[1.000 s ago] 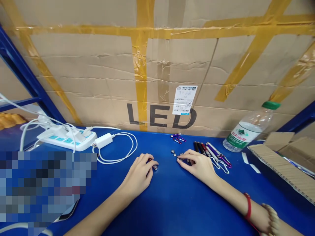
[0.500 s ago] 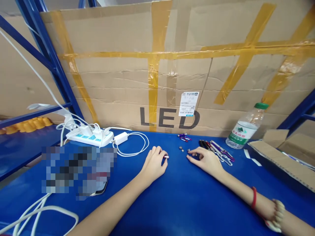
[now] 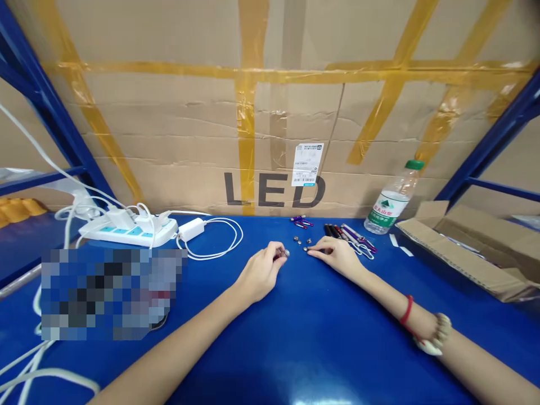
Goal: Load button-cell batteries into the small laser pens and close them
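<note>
My left hand (image 3: 259, 273) is closed around a small tube with a round silver end (image 3: 286, 253), which shows past the thumb and forefinger; the rest is hidden in the fingers. To its right, my right hand (image 3: 340, 256) has thumb and forefinger pinched together at a small round metal piece (image 3: 305, 248) on the blue table. Several like metal pieces (image 3: 296, 238) lie just beyond those fingertips. Behind the right hand are slim pen-like tubes (image 3: 350, 233) in black, red and purple, some with silver clips. Short purple tubes (image 3: 300, 223) lie farther back.
A water bottle (image 3: 388, 202) with a green cap stands at the back right, near an open cardboard box (image 3: 455, 261). At the left are a white power strip (image 3: 126, 232), cables and a blurred-out patch. A big taped carton (image 3: 177, 140) walls off the back.
My view has shifted, so the scene sits farther left. The right thumb and forefinger have closed from a gap to a pinch. The silver end in my left hand now turns more toward the right.
</note>
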Motion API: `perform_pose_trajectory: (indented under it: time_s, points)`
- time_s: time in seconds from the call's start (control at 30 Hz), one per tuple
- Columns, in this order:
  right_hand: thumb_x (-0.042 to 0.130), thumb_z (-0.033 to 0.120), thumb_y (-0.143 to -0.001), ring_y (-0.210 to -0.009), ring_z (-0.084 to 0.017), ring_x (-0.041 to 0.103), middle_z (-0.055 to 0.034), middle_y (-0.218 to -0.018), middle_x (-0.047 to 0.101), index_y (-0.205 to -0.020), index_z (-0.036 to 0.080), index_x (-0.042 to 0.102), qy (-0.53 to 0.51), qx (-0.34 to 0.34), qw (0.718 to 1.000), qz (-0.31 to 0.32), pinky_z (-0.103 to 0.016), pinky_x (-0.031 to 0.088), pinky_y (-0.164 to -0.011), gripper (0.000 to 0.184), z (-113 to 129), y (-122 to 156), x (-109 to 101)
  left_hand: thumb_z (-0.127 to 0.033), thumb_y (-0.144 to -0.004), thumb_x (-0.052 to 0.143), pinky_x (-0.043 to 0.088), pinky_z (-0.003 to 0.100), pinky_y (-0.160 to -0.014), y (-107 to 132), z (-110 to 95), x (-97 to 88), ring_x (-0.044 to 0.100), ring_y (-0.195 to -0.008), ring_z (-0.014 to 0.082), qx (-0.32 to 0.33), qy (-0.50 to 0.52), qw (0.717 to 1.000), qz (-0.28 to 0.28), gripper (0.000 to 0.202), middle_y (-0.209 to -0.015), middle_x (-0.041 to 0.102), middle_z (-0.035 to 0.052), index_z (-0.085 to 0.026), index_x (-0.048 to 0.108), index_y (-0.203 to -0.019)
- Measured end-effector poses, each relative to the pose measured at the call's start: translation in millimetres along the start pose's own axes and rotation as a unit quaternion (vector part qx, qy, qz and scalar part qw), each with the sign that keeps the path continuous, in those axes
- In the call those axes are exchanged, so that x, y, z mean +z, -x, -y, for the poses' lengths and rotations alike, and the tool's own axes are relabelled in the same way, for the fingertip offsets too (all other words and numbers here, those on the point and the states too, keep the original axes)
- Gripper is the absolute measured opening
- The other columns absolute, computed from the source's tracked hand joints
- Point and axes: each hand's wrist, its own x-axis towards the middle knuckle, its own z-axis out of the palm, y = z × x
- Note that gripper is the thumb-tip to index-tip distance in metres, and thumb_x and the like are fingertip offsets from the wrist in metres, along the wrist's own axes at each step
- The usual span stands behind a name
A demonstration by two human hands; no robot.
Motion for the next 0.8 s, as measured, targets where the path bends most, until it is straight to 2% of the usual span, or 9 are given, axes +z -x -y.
perform_pose_trajectory:
  time_s: [0.13, 0.2, 0.27, 0.33, 0.4, 0.6, 0.7, 0.8]
  points:
    - [0.058, 0.053, -0.078, -0.053, -0.012, 0.047, -0.0045, -0.077, 0.062, -0.078, 0.02, 0.072, -0.032, 0.016, 0.999, 0.011, -0.025, 0.039, -0.052, 0.036, -7, 7, 0, -0.019, -0.09, 0.031, 0.039, 0.017, -0.068, 3, 2, 3.1, 0.053, -0.071, 0.0063, 0.057, 0.047, 0.997, 0.032, 0.013, -0.084, 0.059, 0.0007, -0.016, 0.038, -0.101]
    - [0.059, 0.053, -0.077, -0.053, -0.012, 0.048, -0.004, -0.074, 0.061, -0.077, 0.019, 0.07, -0.042, 0.024, 0.999, 0.018, -0.024, 0.039, -0.05, 0.036, -9, 11, -1, -0.016, -0.09, 0.027, 0.036, 0.014, -0.06, 4, 4, 4.7, 0.05, -0.063, 0.0047, 0.108, 0.068, 0.992, -0.02, 0.011, -0.077, 0.057, 0.0003, -0.015, 0.035, -0.098]
    - [0.06, 0.052, -0.077, -0.053, -0.012, 0.048, -0.0028, -0.068, 0.058, -0.074, 0.02, 0.069, -0.043, 0.047, 0.998, 0.016, -0.023, 0.038, -0.049, 0.034, -8, 14, -2, -0.011, -0.089, 0.027, 0.034, 0.011, -0.055, 5, 6, 6.1, 0.045, -0.056, 0.0025, 0.127, 0.065, 0.987, -0.067, 0.011, -0.072, 0.054, -0.0021, -0.016, 0.032, -0.096]
    - [0.059, 0.053, -0.078, -0.052, -0.012, 0.048, -0.0022, -0.066, 0.057, -0.073, 0.02, 0.068, -0.052, 0.056, 0.997, 0.011, -0.023, 0.038, -0.048, 0.034, -6, 15, -3, -0.008, -0.088, 0.027, 0.031, 0.01, -0.051, 5, 7, 6.8, 0.037, -0.05, 0.0012, 0.134, 0.059, 0.986, -0.079, 0.012, -0.069, 0.051, -0.0045, -0.017, 0.031, -0.096]
    - [0.057, 0.052, -0.08, -0.053, -0.012, 0.049, -0.0019, -0.069, 0.059, -0.075, 0.021, 0.069, -0.072, 0.057, 0.996, 0.014, -0.023, 0.037, -0.048, 0.033, -5, 15, -5, -0.009, -0.088, 0.029, 0.03, 0.01, -0.052, 4, 7, 6.7, 0.036, -0.05, 0.0013, 0.145, 0.068, 0.984, -0.072, 0.012, -0.07, 0.05, -0.0042, -0.018, 0.031, -0.097]
    - [0.059, 0.05, -0.081, -0.054, -0.012, 0.052, -0.0005, -0.075, 0.064, -0.076, 0.023, 0.07, -0.118, 0.052, 0.991, 0.03, -0.023, 0.038, -0.048, 0.03, -2, 15, -9, -0.007, -0.088, 0.029, 0.032, 0.009, -0.053, 0, 2, 1.8, 0.041, -0.052, 0.0019, 0.133, 0.032, 0.989, -0.052, 0.014, -0.068, 0.051, -0.0051, -0.019, 0.032, -0.096]
    - [0.059, 0.044, -0.083, -0.058, -0.013, 0.055, -0.0019, -0.075, 0.065, -0.081, 0.021, 0.071, -0.147, 0.041, 0.988, 0.0, -0.023, 0.04, -0.048, 0.026, 9, 15, -8, -0.01, -0.088, 0.031, 0.032, 0.01, -0.053, 0, -1, 0.7, 0.042, -0.051, 0.0025, 0.132, 0.009, 0.99, -0.047, 0.012, -0.067, 0.051, -0.0058, -0.019, 0.033, -0.097]
    - [0.059, 0.034, -0.085, -0.061, -0.013, 0.057, -0.0035, -0.077, 0.064, -0.083, 0.019, 0.071, -0.188, 0.024, 0.981, -0.045, -0.021, 0.043, -0.048, 0.02, 28, 16, -6, -0.015, -0.09, 0.031, 0.032, 0.011, -0.055, 1, -5, 3.0, 0.045, -0.053, 0.0032, 0.088, 0.017, 0.996, -0.015, 0.01, -0.069, 0.053, -0.0054, -0.019, 0.035, -0.098]
